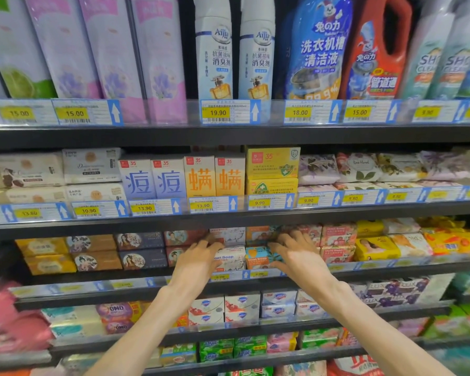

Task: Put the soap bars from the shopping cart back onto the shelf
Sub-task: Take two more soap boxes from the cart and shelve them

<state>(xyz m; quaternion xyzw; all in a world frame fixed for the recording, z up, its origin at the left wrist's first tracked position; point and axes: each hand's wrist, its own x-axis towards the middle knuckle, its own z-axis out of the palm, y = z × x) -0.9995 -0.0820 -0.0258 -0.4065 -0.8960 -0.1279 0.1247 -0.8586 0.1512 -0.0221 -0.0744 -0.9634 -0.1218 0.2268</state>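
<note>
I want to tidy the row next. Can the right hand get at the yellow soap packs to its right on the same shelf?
Probably yes: the right hand rests on the orange-teal soap box, and the yellow soap packs sit at the open shelf front, nothing between.

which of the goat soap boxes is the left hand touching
The white Goat Soap box on the lower row, just left of the orange and teal box. The left hand rests on its left end; the right hand is at the orange one.
</note>
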